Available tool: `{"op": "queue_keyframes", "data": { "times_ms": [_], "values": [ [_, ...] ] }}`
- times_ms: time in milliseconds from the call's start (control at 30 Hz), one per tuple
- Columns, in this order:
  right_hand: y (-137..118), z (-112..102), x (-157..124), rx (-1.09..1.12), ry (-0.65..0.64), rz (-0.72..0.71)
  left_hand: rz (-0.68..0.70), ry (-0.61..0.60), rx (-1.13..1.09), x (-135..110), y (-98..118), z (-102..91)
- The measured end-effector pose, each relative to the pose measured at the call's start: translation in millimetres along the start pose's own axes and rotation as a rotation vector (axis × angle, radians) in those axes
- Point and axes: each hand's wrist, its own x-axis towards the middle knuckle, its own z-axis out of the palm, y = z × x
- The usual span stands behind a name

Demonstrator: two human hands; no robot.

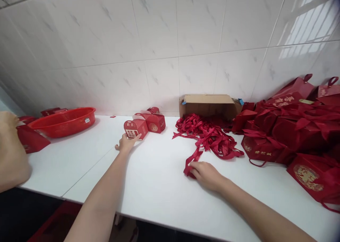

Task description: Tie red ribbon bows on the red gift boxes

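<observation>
My left hand (126, 142) reaches far forward on the white table (148, 185). Its fingers are spread and touch the front of a small red gift box (136, 128) that stands upright. A second small red gift box (155, 121) stands just behind and to the right of it. My right hand (205, 174) lies on the table with its fingers curled on the end of a red ribbon (191, 163). That ribbon trails from a loose pile of red ribbons (209, 134) further back.
An open cardboard box (208, 105) lies on its side against the tiled wall. A heap of red gift bags (292, 128) fills the right side. A red plastic basin (63, 121) sits at the left. Another person's arm (12, 153) shows at the far left edge.
</observation>
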Motion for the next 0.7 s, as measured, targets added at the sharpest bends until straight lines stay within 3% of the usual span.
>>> {"op": "queue_keyframes", "data": {
  "times_ms": [133, 267, 367, 467, 567, 633, 700],
  "values": [
    [19.9, -5.0, 11.6, 0.325, 0.198, 0.134, 0.060, -0.039, 0.027, -13.9, -3.6, -2.8],
    [23.4, -12.8, 15.0, 0.491, 0.361, 0.242, 0.240, -0.149, 0.024, -60.4, -2.8, -13.9],
    [20.0, -24.1, 10.3, 0.590, 0.452, 0.301, 0.451, -0.346, -0.036, -109.3, -4.0, -24.2],
    [16.6, -37.1, 4.3, 0.656, 0.462, 0.324, 0.635, -0.616, -0.146, -152.6, -4.6, -37.8],
    [11.3, -48.8, 0.8, 0.681, 0.393, 0.321, 0.683, -0.907, -0.452, -180.3, 1.8, -55.9],
    [4.2, -59.6, 1.5, 0.657, 0.339, 0.307, 0.609, -0.911, -0.655, -193.2, 12.7, -72.5],
    [-8.4, -76.0, 4.6, 0.616, 0.296, 0.289, 0.552, -0.766, -0.728, -206.0, 29.3, -94.0]
  ]
}}
